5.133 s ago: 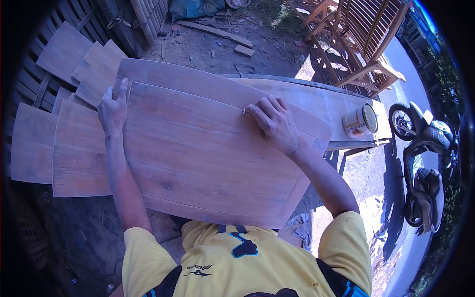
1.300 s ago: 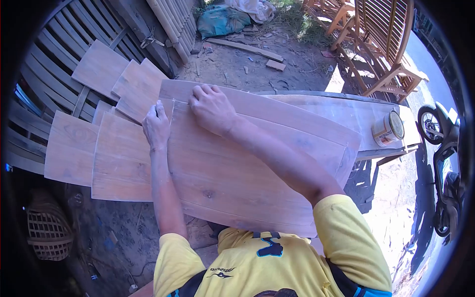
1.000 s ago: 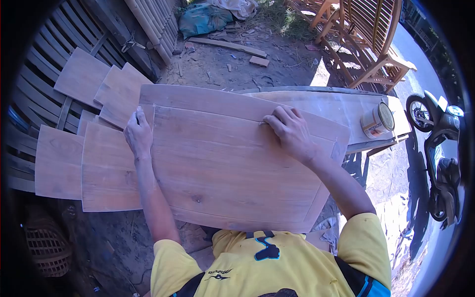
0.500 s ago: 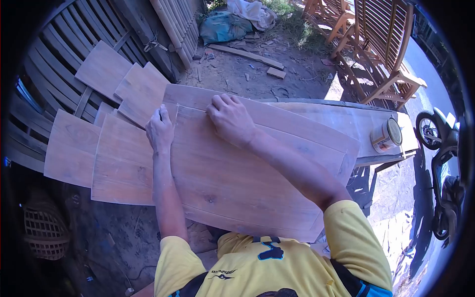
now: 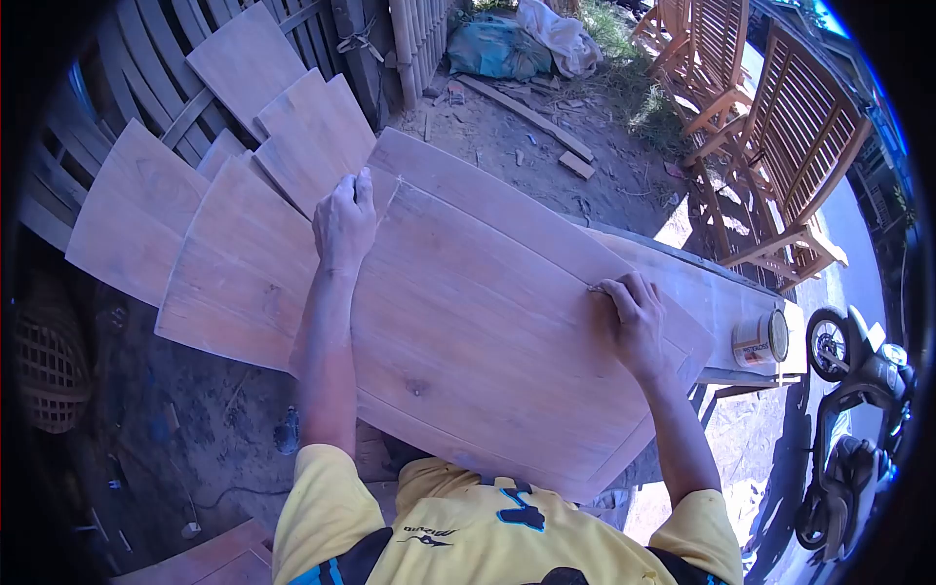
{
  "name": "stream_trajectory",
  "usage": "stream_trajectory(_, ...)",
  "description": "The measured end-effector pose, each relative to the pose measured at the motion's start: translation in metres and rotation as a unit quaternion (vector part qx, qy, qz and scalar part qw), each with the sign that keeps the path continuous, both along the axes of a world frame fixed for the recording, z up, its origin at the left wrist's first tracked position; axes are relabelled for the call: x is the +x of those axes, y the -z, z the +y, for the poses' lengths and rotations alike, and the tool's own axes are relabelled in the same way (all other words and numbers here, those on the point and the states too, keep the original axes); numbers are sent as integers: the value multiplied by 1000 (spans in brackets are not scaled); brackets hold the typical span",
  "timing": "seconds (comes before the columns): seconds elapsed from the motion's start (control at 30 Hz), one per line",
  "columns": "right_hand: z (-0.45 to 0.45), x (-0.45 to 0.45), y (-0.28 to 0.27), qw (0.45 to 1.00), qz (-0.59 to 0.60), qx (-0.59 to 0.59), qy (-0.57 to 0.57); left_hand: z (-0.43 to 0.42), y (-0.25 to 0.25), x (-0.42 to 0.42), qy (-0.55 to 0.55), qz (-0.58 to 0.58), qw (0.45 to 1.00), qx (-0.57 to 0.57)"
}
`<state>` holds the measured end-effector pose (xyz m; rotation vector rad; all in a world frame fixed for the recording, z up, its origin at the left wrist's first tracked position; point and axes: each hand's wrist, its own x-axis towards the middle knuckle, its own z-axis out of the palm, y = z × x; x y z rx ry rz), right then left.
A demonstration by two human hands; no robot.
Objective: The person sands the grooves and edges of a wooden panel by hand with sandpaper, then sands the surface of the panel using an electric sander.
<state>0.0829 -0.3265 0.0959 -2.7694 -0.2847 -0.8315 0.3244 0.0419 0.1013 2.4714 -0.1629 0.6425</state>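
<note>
Right hand slid right, curled over can't-tell-what, wooden panel running far-left to near-right, left hand gripping its left edge.

Around the flat brown wooden panel, overlapping brown wooden boards lie at ten o'clock, a teal sack at twelve, slatted brown wooden chairs at two; at three, a cylindrical can on the wooden tabletop, a dark motorbike beyond.
</note>
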Motion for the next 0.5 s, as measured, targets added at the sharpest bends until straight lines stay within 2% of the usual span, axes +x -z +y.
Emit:
stream_trajectory(0.1,27,32,4,999,-28,15,-27,-1,-2,-2,5,5,1000,-2)
stream_trajectory(0.33,174,182,-29,995,-50,-22,-87,1,-4,-2,10,11,1000,4)
stream_trajectory(0.43,190,200,-34,992,-64,-29,-106,2,-9,-5,10,8,1000,-2)
stream_trajectory(0.5,165,174,-31,990,-63,-36,-119,3,-4,-6,14,2,1000,-20)
